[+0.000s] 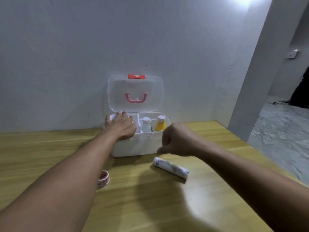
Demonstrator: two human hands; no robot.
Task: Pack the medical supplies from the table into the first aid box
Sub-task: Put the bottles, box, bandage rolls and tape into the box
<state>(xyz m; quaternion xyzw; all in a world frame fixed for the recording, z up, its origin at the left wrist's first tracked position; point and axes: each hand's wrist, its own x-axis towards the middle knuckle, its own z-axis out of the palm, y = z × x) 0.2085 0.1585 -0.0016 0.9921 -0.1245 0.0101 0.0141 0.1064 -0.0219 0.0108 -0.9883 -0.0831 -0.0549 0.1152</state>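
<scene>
The white first aid box (133,146) stands open against the wall, its clear lid (115,91) with a pink handle upright. Inside its right compartments stand a white bottle (146,125) and a yellow bottle (160,125). My left hand (121,125) lies flat over the box's left compartment, fingers spread, holding nothing that I can see. My right hand (177,141) hovers blurred in front of the box's right corner, fingers curled, just above a wrapped white bandage roll (171,167) lying on the table. A small roll of red-and-white tape (103,179) sits beside my left forearm.
The wooden table (150,206) runs to the white wall behind the box. Its right edge drops off to a grey floor (284,131) beyond a white pillar (260,72).
</scene>
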